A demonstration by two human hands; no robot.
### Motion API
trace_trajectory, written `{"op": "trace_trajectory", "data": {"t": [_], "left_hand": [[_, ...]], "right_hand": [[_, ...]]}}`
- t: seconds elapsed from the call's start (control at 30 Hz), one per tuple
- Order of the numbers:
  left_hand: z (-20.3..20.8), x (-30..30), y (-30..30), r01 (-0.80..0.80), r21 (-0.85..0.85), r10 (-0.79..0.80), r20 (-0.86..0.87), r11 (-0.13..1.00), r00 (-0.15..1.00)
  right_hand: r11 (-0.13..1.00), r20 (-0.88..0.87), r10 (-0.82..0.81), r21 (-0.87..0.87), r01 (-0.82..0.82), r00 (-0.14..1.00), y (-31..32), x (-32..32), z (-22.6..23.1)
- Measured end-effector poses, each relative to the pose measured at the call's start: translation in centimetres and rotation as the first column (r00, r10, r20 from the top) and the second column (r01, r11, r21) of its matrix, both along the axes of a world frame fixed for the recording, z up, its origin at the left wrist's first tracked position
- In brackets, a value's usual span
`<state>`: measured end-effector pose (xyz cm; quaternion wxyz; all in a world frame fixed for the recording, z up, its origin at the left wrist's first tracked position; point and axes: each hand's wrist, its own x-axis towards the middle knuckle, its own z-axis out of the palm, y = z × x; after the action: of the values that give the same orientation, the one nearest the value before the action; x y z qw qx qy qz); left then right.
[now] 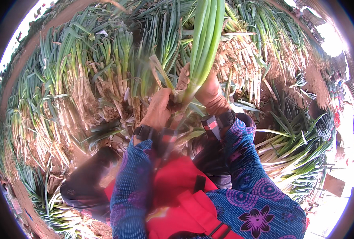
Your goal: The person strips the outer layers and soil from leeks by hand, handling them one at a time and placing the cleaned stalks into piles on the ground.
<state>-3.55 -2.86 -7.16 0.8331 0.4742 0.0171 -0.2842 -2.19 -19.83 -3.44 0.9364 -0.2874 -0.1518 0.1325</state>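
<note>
Both Hands on One Green Onion

We see a thick green onion (pixel 205 44) held upright in the middle of the scene, its broad green leaves reaching toward the far edge. Our right hand (pixel 208 89) wraps round it from the right, its fingers showing on the left side of the leaves. Our left hand (pixel 159 106) is closed on its pale lower part; we cannot tell whether stalk or loose leaf lies between those fingers. A dry, torn leaf (pixel 157 69) sticks up just beyond the left hand.

Dark bands circle both our wrists, below which run blue patterned sleeves (pixel 246 163). A red garment (pixel 181 199) covers our front, and a glossy dark leg covering (pixel 85 181) shows at near left.

Around us, more onions lie heaped: a long pile (pixel 75 83) at left, another (pixel 240 49) at far right, and a third (pixel 300 149) at near right.
</note>
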Motion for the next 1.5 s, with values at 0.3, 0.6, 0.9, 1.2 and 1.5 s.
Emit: {"op": "trace_trajectory", "data": {"t": [0.3, 0.6, 0.9, 1.2, 1.5], "left_hand": [[0.4, 0.2, 0.3, 0.109, 0.075, -0.099, -0.13, 0.991, 0.987], [0.7, -1.6, -0.1, -0.007, 0.556, -0.432, 0.654, 0.831, 0.621], [-0.5, -2.7, -0.8, -0.085, 0.492, -0.339, 0.703, 0.866, 0.625], [-1.3, -2.4, 1.5, -0.059, 0.757, -0.704, 0.631, 0.651, 0.325], [-2.0, -2.6, 3.4, 0.392, 0.57, -0.465, -0.018, 0.723, 0.885]], "right_hand": [[0.999, -0.037, 0.028, 0.028, -0.027, 0.999, 0.0, -0.2, 0.6], [0.982, -0.299, -0.15, 0.066, 0.177, 0.942, -0.3, -0.3, 0.0], [0.998, -0.165, 0.045, 0.05, -0.037, 0.985, -0.5, -0.9, -0.7], [0.971, -0.078, 0.1, -0.209, -0.114, 0.992, 0.6, -3.0, 0.6], [0.942, -0.033, 0.333, 0.063, -0.331, 0.942, -0.8, -1.8, 2.2]]}}
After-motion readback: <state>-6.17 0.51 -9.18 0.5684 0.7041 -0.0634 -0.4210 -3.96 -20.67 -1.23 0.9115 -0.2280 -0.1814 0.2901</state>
